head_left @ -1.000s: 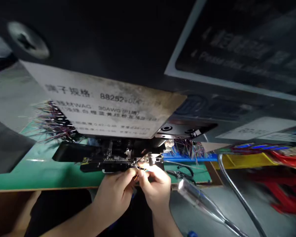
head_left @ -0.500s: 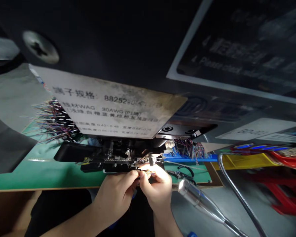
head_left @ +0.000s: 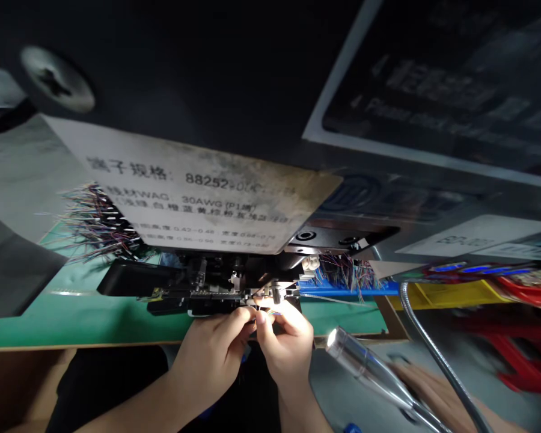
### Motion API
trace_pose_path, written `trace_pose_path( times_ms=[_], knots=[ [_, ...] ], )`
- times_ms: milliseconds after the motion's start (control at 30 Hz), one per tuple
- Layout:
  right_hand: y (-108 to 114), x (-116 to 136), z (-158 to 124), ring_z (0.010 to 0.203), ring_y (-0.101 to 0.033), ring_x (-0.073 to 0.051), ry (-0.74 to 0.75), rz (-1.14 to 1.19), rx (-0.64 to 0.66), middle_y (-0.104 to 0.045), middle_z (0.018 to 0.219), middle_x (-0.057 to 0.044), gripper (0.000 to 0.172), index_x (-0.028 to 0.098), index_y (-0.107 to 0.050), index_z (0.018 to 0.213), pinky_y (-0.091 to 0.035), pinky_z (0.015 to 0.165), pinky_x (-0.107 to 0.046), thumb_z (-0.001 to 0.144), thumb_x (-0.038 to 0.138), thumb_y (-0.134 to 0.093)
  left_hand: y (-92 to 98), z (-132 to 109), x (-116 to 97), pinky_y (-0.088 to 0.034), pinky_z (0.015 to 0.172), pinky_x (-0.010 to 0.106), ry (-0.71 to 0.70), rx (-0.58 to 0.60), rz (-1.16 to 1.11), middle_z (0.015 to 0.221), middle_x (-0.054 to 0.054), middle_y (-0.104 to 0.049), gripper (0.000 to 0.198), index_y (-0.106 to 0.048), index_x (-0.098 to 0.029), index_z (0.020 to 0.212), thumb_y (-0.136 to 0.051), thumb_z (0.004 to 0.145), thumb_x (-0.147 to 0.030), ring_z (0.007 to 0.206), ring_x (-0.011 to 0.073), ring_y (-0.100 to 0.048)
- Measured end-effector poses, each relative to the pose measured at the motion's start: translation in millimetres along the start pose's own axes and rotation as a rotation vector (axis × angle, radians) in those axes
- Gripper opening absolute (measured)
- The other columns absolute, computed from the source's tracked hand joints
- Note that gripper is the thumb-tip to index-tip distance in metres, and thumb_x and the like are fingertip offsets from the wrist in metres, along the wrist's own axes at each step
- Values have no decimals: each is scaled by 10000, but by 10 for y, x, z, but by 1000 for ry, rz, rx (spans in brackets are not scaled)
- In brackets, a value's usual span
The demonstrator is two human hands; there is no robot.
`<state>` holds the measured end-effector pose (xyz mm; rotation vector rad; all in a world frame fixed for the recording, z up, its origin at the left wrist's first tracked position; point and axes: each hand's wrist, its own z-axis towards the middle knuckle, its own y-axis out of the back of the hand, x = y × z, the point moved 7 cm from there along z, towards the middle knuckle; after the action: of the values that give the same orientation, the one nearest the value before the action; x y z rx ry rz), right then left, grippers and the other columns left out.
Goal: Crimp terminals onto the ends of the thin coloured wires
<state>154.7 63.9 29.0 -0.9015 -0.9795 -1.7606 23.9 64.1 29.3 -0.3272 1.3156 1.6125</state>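
Head view, we log left hand point(head_left: 211, 355), right hand point(head_left: 286, 349), both pinched on thin coloured wires point(head_left: 275, 313), at crimping machine point(head_left: 207, 294), green bench point(head_left: 72, 329) below

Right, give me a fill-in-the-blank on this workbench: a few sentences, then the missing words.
The left hand and right hand work below a printed sheet that reads ____ beside "WAG".
The bar under a tuft of multicoloured wires is ____.
The lit gooseneck lamp sits to the ____ of the right hand.
The bin beyond the lamp's hose is ____.

Missing words: 30AWG; blue; right; yellow.
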Motion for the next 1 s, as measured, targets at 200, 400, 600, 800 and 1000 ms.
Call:
trace_pose_path(
  times_ms=[200, 400, 600, 800, 1000],
  knots=[
    [-3, -45, -30, 456, -481, -107, -37, 40, 7, -516, 529, 53, 11, 191, -650, 819, -426, 432, -209, 822, 192, -661, -27, -35, 75, -539, 702, 251, 41, 35, -21, 948, 15, -753, 172, -594, -244, 1062, -478, 958, -171, 831, 187, -728],
    [-7, -7, -1, 455, -479, -104, -21, -5, 18, -542, 561, 42, 45, 186, -670, 833, -428, 421, -209, 802, 162, -649, -54, -23, 77, -491, 613, 221, 71, 99, -61, 806, 0, -728, 149, -591, -224, 910, -475, 929, -131, 708, 162, -701],
    [10, 61, -3, 606, -671, -170, 76, -47, 28, -721, 731, -34, 144, 190, -694, 825, -542, 541, -249, 781, 80, -611, -54, -18, 68, -488, 607, 228, 63, 104, -45, 770, 4, -713, 154, -596, -226, 912, -463, 941, -153, 708, 172, -701],
    [33, 33, -22, 588, -661, -168, 63, -36, -34, -722, 718, -35, 142, 187, -718, 907, -524, 526, -250, 804, 134, -637, 6, -1, -22, -512, 628, 234, -15, 40, -35, 812, 15, -729, 165, -598, -218, 953, -451, 949, -144, 712, 164, -701],
    [-5, 34, -9, 481, -560, -135, 33, -59, -28, -671, 632, -13, 106, 176, -716, 880, -450, 457, -250, 831, 183, -622, 18, 5, -12, -535, 646, 248, -7, 13, 0, 858, 14, -750, 179, -591, -224, 981, -450, 937, -123, 757, 182, -724]
  ],
)
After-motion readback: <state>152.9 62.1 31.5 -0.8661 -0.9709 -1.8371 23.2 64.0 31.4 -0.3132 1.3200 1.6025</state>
